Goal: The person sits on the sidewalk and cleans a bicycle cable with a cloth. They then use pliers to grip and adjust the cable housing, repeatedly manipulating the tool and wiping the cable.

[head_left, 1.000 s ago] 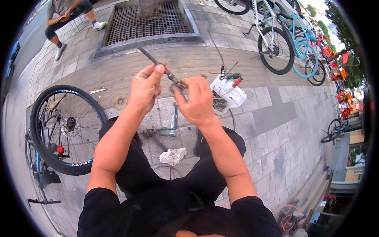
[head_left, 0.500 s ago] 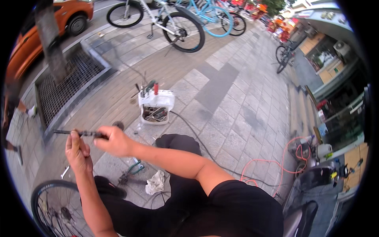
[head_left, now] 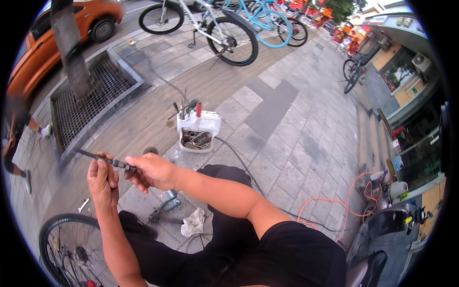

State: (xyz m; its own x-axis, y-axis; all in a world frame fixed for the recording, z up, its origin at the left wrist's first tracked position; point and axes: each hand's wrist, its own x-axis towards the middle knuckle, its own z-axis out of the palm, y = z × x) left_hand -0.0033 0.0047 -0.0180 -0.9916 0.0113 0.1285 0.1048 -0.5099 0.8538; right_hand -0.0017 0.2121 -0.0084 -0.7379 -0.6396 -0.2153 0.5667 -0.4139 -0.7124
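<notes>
A slim dark rod (head_left: 85,153) with nut-like rings along it, resembling a bicycle wheel axle, is held up between my two hands. My left hand (head_left: 102,182) pinches it near the middle between thumb and fingers, and its thin end sticks out to the left. My right hand (head_left: 155,171) grips the thicker end with thumb and fingers, which partly hide it. Below my left forearm lies a bicycle wheel (head_left: 47,234) with a black tyre. A small wrench (head_left: 83,204) rests on the paving beside the wheel.
A white tool bin (head_left: 210,122) full of tools stands ahead. Near my knees are a crumpled rag (head_left: 193,223) and a green-handled tool (head_left: 170,203). An orange cord (head_left: 325,198) snakes at right. A tree grate (head_left: 93,95), a parked white bicycle (head_left: 217,36) and a passer-by (head_left: 19,129) lie beyond.
The rod has tilted, its right end now lower. My right hand has turned, with its fingers showing beneath. The whole view has shifted slightly.
</notes>
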